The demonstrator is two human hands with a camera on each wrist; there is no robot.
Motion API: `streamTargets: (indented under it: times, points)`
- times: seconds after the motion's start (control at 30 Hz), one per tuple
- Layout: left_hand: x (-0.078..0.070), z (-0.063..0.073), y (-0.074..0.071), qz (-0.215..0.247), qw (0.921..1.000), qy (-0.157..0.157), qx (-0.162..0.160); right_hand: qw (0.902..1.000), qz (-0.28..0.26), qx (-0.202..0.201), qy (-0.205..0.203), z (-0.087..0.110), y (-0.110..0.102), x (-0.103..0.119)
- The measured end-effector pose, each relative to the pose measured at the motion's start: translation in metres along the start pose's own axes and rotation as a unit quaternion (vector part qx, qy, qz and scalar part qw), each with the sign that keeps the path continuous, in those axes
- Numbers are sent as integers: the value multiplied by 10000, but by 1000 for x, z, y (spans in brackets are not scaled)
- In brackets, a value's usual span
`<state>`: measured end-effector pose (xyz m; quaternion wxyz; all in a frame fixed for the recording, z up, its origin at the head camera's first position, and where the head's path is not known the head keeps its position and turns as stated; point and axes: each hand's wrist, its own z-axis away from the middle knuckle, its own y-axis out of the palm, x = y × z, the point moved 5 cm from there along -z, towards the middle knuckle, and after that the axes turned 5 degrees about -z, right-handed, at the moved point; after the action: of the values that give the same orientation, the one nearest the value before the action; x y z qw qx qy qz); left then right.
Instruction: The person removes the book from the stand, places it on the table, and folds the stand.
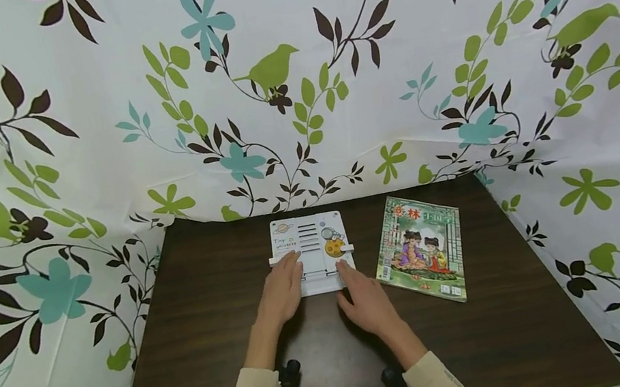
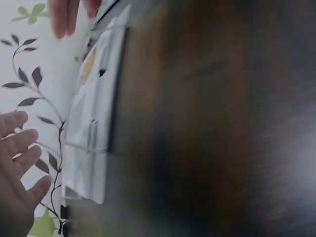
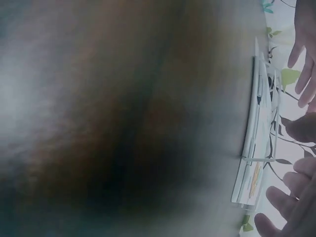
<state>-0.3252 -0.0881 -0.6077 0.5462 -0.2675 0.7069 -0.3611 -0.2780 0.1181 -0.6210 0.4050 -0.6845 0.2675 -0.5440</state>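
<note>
A white folding book stand (image 1: 313, 263), printed with "Tiny universe" and a small astronaut, lies flat near the back of the dark table. My left hand (image 1: 282, 288) reaches over its left front part, fingers extended and overlapping the panel in the head view. At the right front corner is my right hand (image 1: 368, 299), its fingers loosely stretched and their tips over the edge. In the left wrist view, the stand (image 2: 94, 116) appears low and side-on, with wire supports along its front and the left hand (image 2: 17, 170) spread beside it. Neither hand grips anything.
A magazine (image 1: 422, 250) with two illustrated figures on its cover lies right of the stand, slightly turned. Behind the table (image 1: 201, 351) hangs a white curtain (image 1: 306, 173) with leaves and birds. Small black wrist devices (image 1: 289, 373) sit under both sleeves.
</note>
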Motion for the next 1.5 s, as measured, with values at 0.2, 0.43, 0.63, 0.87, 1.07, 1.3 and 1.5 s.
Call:
streamTargets:
  times: [0.2, 0.43, 0.63, 0.87, 1.07, 1.3, 1.5]
  points:
    - [-8, 27, 19, 4, 10000, -29, 73, 9994, 193, 261, 118, 7, 8, -3]
    - [-9, 41, 35, -360, 9977, -354, 445, 9987, 112, 428, 266, 11, 15, -7]
    - [-5, 52, 39, -482, 9925, -799, 788, 9977, 54, 516, 428, 15, 16, -9]
    - [0, 58, 44, -387, 9929, -903, 664, 9976, 42, 506, 462, 14, 14, -9]
    - [-3, 58, 38, -758, 9925, -769, 567, 9971, 156, 575, 477, 11, 14, -7]
    - [1, 56, 34, -1053, 9919, -568, 423, 9953, 346, 714, 549, 6, 15, -3]
    - [4, 56, 35, -1048, 9919, -575, 425, 9944, 560, 761, 466, 4, 18, -2]
